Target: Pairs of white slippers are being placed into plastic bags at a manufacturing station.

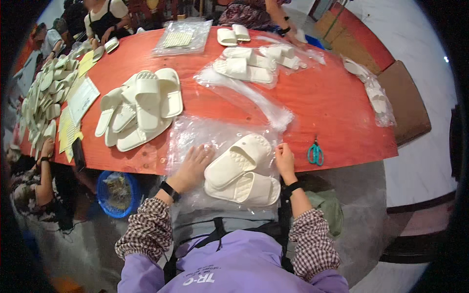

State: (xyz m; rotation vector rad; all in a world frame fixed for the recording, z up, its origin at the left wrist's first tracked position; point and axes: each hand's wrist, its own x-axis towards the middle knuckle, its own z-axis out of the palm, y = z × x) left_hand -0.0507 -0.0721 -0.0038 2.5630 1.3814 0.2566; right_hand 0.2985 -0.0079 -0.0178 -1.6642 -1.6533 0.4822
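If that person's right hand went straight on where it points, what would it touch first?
The right hand would probably meet the bunched clear plastic ahead on the red table, though depth is unclear and it might pass above.

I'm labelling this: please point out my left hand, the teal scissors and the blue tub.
Left hand (192, 167), head view: back of hand.
Teal scissors (315, 147), head view: handle tops.
Blue tub (116, 213), head view: near wall.

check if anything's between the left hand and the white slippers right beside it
No separate object visibly stands between the left hand and the white slippers; only the clear plastic bag spreads around both. Whether its film also covers the slippers is hard to tell.
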